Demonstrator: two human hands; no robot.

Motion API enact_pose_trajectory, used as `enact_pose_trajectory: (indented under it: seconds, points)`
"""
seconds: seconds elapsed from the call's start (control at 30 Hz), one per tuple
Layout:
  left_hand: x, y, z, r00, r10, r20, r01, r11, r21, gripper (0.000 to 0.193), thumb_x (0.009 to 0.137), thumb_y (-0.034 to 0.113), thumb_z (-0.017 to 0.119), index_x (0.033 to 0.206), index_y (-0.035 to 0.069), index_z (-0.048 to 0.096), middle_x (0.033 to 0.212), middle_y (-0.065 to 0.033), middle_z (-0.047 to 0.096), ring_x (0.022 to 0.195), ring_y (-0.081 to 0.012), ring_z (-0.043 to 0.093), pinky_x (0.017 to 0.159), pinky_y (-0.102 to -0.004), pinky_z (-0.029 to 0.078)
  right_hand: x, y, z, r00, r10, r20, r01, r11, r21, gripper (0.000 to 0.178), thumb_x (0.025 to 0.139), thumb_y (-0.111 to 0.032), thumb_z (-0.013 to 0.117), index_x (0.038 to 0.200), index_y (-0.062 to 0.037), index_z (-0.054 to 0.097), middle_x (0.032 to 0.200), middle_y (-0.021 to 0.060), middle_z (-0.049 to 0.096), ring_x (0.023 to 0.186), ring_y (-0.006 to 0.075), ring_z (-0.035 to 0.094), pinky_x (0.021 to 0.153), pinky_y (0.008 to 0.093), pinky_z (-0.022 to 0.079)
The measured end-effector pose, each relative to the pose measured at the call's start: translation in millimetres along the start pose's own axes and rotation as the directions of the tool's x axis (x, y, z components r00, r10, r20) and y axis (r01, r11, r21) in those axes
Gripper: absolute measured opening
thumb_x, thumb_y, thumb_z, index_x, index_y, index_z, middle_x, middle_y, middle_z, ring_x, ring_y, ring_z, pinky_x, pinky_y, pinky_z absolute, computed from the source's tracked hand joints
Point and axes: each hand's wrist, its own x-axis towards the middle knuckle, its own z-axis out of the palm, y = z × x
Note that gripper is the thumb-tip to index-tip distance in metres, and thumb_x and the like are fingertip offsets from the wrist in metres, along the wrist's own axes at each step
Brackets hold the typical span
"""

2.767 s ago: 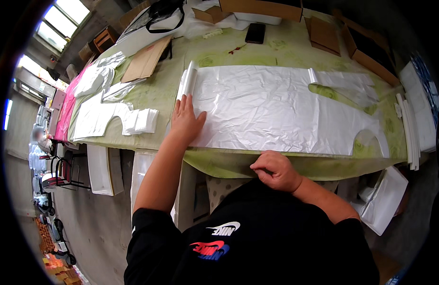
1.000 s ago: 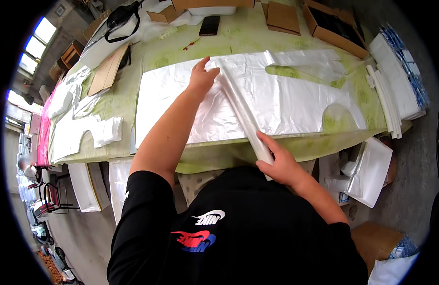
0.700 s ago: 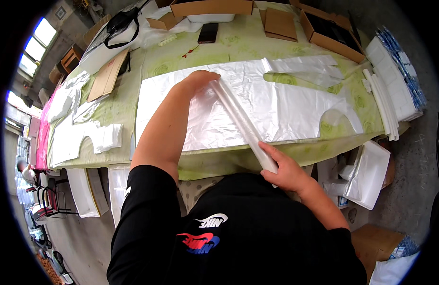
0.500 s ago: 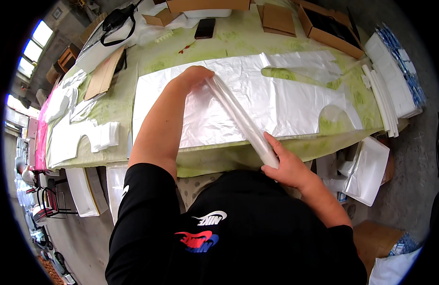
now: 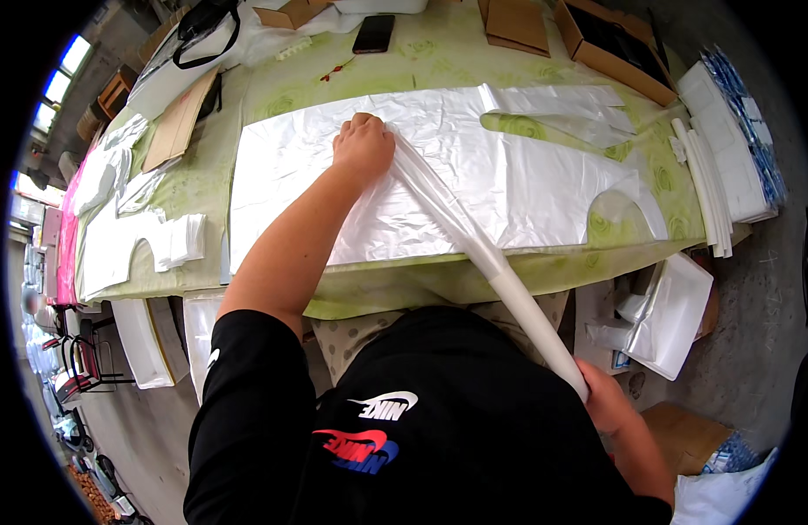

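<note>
A long white tube (image 5: 539,319) runs slantwise from the table edge down to my right side. My right hand (image 5: 609,407) is wrapped round its lower end, with part of the fingers hidden. Clear plastic film (image 5: 443,206) forms a narrow sleeve that leads from the tube's upper part up to my left hand (image 5: 364,150). The left fingers are curled down over the film's far end. Beneath lies a flat silvery-white plastic sheet (image 5: 544,188) with a rounded cut-out at its right end and strap-like strips.
Several white tubes (image 5: 706,188) lie at the table's right edge beside white boxes (image 5: 727,140). A phone (image 5: 374,33) and an open cardboard box (image 5: 609,52) are at the back. Folded white plastic pieces (image 5: 115,249) and a cardboard sheet (image 5: 181,127) lie at left.
My right hand has moved down and right with the tube, and a long bare stretch of it now shows below the film. My left hand stays at the film's far end.
</note>
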Motion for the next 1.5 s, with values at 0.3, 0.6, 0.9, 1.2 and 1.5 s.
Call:
enact_pose_trajectory:
  seconds: [0.3,0.6,0.9,1.2,1.5]
  points:
    - [15.2,19.2,-22.3,0.994,0.110,0.014,-0.107,0.981,-0.162,0.054,0.094,0.036,0.069,0.139,0.009,0.057,0.148,-0.0144,0.051,0.139,-0.0369,0.046,0.115,-0.0482,0.038,-38.7,67.6,25.3,0.967,0.115,-0.229,-0.074,0.980,0.183,0.058,0.069,0.005,0.074,0.126,-0.0043,0.064,0.109,0.0120,0.064,0.100,0.0260,0.066,0.090,0.0346,0.052]
    - [-105.1,8.6,-23.2,0.683,0.727,0.076,-0.705,0.682,-0.196,0.073,0.094,0.046,0.069,0.154,0.011,0.045,0.156,-0.0197,0.042,0.145,-0.0402,0.040,0.123,-0.0580,0.028,53.3,-19.4,-10.4,0.906,-0.193,-0.376,0.212,0.977,0.009,0.054,0.077,-0.012,0.075,0.129,-0.0044,0.062,0.110,0.0142,0.065,0.099,0.0337,0.065,0.089,0.0399,0.052]
    - [-138.9,9.4,-40.4,0.517,0.774,0.366,-0.796,0.592,-0.129,0.092,0.083,0.037,0.080,0.159,0.009,0.036,0.166,-0.0123,0.034,0.157,-0.0321,0.024,0.129,-0.0533,0.015,214.7,-74.8,-47.7,0.803,-0.520,-0.289,0.335,0.797,-0.503,0.049,0.087,-0.033,0.076,0.127,-0.0092,0.065,0.104,0.0145,0.065,0.100,0.0368,0.063,0.089,0.0452,0.052]
    - [-150.0,18.9,-23.5,0.632,0.727,0.266,-0.730,0.675,-0.107,0.074,0.086,0.021,0.071,0.156,0.015,0.045,0.164,-0.0087,0.040,0.156,-0.0304,0.028,0.126,-0.0585,0.021,297.3,-70.9,-73.8,0.732,-0.454,-0.507,0.005,0.748,-0.663,0.055,0.086,-0.035,0.075,0.136,-0.0142,0.063,0.122,0.0113,0.061,0.120,0.0336,0.054,0.106,0.0508,0.042]
    - [-167.8,24.4,-29.1,0.774,0.610,0.170,-0.601,0.792,-0.107,0.079,0.083,0.023,0.073,0.156,0.016,0.044,0.165,-0.0075,0.036,0.156,-0.0300,0.027,0.125,-0.0602,0.019,238.2,-107.6,8.6,0.624,-0.782,-0.006,0.662,0.532,-0.529,0.071,0.072,-0.018,0.082,0.139,-0.0177,0.059,0.151,0.0069,0.050,0.146,0.0361,0.040,0.123,0.0571,0.026]
